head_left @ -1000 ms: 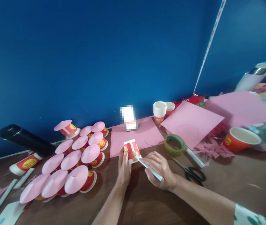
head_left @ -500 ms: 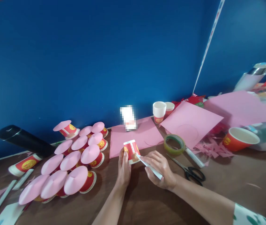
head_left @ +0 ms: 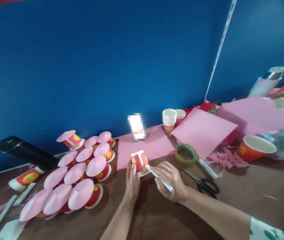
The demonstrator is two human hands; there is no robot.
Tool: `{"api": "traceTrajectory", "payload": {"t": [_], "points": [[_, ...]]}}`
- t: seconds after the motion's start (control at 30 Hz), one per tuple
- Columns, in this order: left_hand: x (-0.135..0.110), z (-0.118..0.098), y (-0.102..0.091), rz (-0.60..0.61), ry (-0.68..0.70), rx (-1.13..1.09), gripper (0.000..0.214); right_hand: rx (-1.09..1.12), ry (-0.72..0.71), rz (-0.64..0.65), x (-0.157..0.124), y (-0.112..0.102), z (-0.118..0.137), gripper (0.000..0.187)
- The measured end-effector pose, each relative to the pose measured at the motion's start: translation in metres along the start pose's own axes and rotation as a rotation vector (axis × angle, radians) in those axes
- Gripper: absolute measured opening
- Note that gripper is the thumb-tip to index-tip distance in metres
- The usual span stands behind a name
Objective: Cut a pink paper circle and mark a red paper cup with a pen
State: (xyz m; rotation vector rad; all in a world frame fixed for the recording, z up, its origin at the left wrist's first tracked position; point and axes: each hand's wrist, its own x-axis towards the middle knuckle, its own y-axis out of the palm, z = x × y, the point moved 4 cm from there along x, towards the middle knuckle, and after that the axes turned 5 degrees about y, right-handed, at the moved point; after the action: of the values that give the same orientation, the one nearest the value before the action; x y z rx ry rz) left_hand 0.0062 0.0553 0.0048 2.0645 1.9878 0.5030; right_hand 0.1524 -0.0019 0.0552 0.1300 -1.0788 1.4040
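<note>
A small red paper cup [head_left: 139,160] with yellow emblems and a white printed stripe sits tilted in my left hand [head_left: 132,183], thumb along its near left side. My right hand [head_left: 169,180] is closed around a slim white pen-like tool [head_left: 162,180]; its exact kind is unclear. The tool's narrow tip meets the cup's lower right side or lies very close to it. Behind the cup is a pink paper sheet [head_left: 147,145]. To the right of my right hand are black-handled scissors [head_left: 205,186] and a roll of yellowish tape [head_left: 185,154].
Several upside-down red cups with pink paper discs [head_left: 81,194] on top stand at left, beside a black bottle [head_left: 27,151]. Stacked white cups [head_left: 169,116], another pink sheet [head_left: 204,130], pink scraps [head_left: 228,159] and an orange-red cup [head_left: 257,148] lie right. A blue wall [head_left: 132,60] rises behind.
Both hands keep their hold on the cup and the tool. The cup sits very slightly lower in the view, while the camera has shifted a little.
</note>
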Motion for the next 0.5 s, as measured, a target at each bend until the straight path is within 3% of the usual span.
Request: {"api": "traceTrajectory", "payload": {"t": [0.27,0.5], "points": [[0.0,0.0,0.0,-0.043,-0.034,-0.005,0.027,0.008,0.0,0.009,0.001,-0.001,-0.002,0.04],[0.003,0.008,-0.012,-0.169,-0.051,0.026,0.029,0.051,-0.01,-0.001,0.0,-0.002,0.001,0.039]]}}
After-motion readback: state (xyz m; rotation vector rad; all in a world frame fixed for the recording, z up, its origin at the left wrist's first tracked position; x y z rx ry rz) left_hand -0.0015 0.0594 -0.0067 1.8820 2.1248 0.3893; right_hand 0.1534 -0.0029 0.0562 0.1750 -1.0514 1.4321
